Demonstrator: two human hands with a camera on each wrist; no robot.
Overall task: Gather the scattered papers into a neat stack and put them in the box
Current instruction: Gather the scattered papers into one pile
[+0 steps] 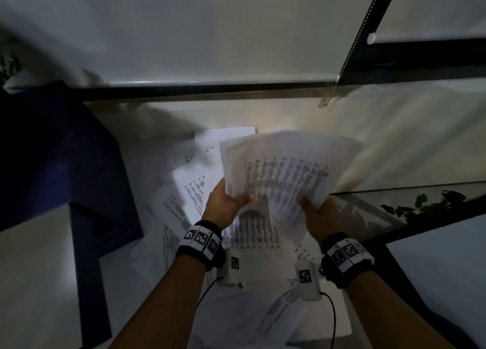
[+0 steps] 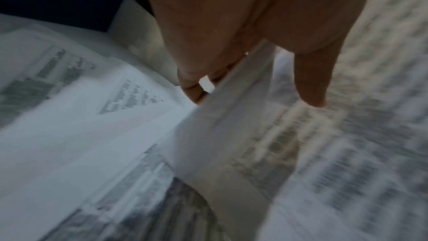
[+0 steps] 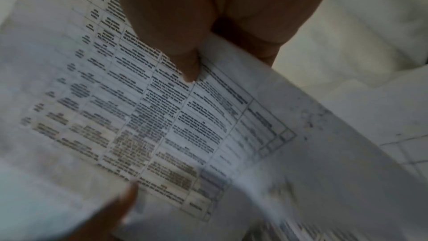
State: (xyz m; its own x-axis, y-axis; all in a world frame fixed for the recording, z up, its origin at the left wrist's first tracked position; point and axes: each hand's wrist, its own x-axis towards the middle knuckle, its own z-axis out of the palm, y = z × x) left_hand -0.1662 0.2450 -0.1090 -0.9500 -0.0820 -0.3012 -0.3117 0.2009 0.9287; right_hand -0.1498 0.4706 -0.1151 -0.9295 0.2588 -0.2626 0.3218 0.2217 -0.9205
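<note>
Both hands hold a loose bundle of printed papers [image 1: 284, 170] lifted above the table. My left hand [image 1: 231, 198] grips its lower left edge, thumb on top. My right hand [image 1: 313, 206] pinches its lower right corner. In the left wrist view the left hand [image 2: 231, 83] pinches the papers [image 2: 231, 135], thumb on the upper side. In the right wrist view the right hand's thumb [image 3: 187, 69] presses on the table-printed sheet [image 3: 150, 125]. More scattered papers [image 1: 184, 198] lie on the white table underneath. A dark blue box [image 1: 60, 151] stands at the left.
A dark blue lid or flap [image 1: 89, 256] lies in front of the box. A roller blind with a bead chain [image 1: 342, 67] hangs at the window behind. A glass surface [image 1: 381, 212] with leaf reflections lies to the right. The scene is dim.
</note>
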